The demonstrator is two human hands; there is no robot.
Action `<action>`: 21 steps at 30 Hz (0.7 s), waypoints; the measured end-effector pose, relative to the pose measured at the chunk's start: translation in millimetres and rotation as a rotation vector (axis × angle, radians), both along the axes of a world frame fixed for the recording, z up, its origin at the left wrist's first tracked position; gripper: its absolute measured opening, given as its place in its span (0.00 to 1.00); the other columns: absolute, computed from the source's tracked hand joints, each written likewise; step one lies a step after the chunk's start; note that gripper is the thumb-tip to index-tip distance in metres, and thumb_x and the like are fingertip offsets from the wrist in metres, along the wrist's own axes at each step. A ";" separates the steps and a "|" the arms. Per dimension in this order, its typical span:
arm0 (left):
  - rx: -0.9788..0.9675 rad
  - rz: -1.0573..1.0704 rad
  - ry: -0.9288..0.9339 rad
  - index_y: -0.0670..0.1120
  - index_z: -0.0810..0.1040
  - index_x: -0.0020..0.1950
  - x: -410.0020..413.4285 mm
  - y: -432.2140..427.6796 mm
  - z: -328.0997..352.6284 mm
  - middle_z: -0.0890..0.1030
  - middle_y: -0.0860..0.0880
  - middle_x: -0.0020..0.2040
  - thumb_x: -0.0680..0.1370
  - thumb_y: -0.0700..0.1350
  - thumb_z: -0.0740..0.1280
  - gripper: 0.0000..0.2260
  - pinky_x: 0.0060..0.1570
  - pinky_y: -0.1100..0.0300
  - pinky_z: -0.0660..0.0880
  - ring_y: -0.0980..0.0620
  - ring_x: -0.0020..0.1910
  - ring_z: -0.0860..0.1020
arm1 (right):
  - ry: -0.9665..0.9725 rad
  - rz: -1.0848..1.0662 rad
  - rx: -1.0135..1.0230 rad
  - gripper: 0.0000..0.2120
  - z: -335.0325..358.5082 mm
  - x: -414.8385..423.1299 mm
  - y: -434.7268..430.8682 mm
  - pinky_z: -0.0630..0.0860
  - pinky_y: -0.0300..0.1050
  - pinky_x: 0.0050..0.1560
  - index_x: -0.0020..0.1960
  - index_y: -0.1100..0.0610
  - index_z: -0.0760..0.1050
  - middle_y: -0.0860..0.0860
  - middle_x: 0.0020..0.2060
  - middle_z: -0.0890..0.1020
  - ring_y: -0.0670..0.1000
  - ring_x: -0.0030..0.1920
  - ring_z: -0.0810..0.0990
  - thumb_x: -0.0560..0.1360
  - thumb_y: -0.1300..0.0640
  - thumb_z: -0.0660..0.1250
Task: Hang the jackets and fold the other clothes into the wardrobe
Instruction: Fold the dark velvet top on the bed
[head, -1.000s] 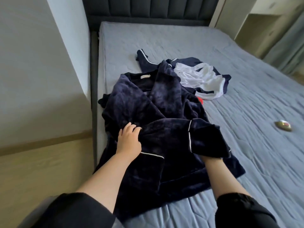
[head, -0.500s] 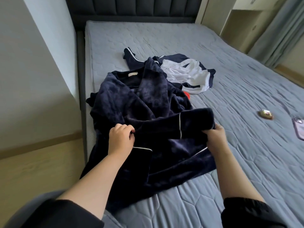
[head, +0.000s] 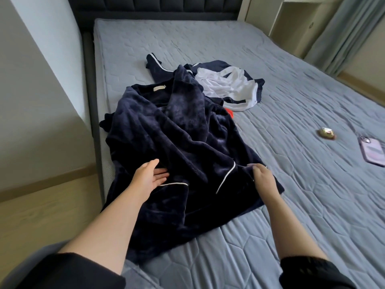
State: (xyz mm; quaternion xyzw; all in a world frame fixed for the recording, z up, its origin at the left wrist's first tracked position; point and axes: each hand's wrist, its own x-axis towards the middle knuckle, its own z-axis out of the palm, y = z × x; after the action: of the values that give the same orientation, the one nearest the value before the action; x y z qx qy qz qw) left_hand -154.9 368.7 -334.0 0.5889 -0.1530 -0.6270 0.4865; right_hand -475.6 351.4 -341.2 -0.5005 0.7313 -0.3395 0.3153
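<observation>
Robe (head: 177,142) spread on the bed (head: 291,205), sleeve (head: 204,161) now folded flat across it.
Half a second ago our left hand (head: 149,178) gripped the cloth; now it lies open on it, while our right hand (head: 263,180) still pinches the cuff (head: 241,176).

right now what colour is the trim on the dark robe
White piping on the navy robe, clearest in head view.
</observation>
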 end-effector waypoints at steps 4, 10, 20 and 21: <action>-0.065 0.014 0.420 0.47 0.65 0.72 2.7 -1.8 -0.8 0.75 0.42 0.62 0.80 0.50 0.62 0.21 0.57 0.50 0.72 0.44 0.57 0.76 | -0.451 -0.122 0.213 0.24 6.7 -2.7 -8.7 0.75 0.51 0.55 0.51 0.57 0.80 0.58 0.47 0.82 0.56 0.48 0.80 0.78 0.39 0.55; -0.071 0.019 0.395 0.47 0.78 0.56 -7.2 -7.0 3.5 0.83 0.46 0.52 0.78 0.45 0.66 0.08 0.44 0.54 0.77 0.48 0.51 0.81 | -0.040 0.290 0.087 0.08 4.4 -2.9 -11.4 0.75 0.32 0.39 0.47 0.56 0.81 0.44 0.34 0.82 0.43 0.37 0.80 0.71 0.67 0.71; 0.001 0.110 0.427 0.43 0.78 0.51 -10.7 -4.7 1.4 0.85 0.44 0.42 0.77 0.38 0.65 0.04 0.37 0.54 0.80 0.47 0.41 0.84 | -0.300 -0.268 0.129 0.24 -6.1 -14.3 -9.9 0.73 0.45 0.39 0.57 0.67 0.73 0.51 0.39 0.79 0.50 0.39 0.77 0.76 0.46 0.65; -0.003 0.109 0.439 0.42 0.78 0.52 -10.9 -4.4 1.8 0.85 0.43 0.43 0.77 0.38 0.65 0.05 0.37 0.54 0.81 0.47 0.41 0.84 | -0.342 -0.216 0.179 0.25 -6.4 -9.4 -8.5 0.75 0.45 0.42 0.62 0.64 0.72 0.53 0.45 0.80 0.51 0.42 0.79 0.75 0.45 0.67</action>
State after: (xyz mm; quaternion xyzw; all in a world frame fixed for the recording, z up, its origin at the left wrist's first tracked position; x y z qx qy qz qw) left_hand -165.8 364.4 -332.2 0.4449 -0.0123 -0.7125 0.5424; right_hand -485.0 342.9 -347.6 -0.3244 0.7438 -0.3849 0.4398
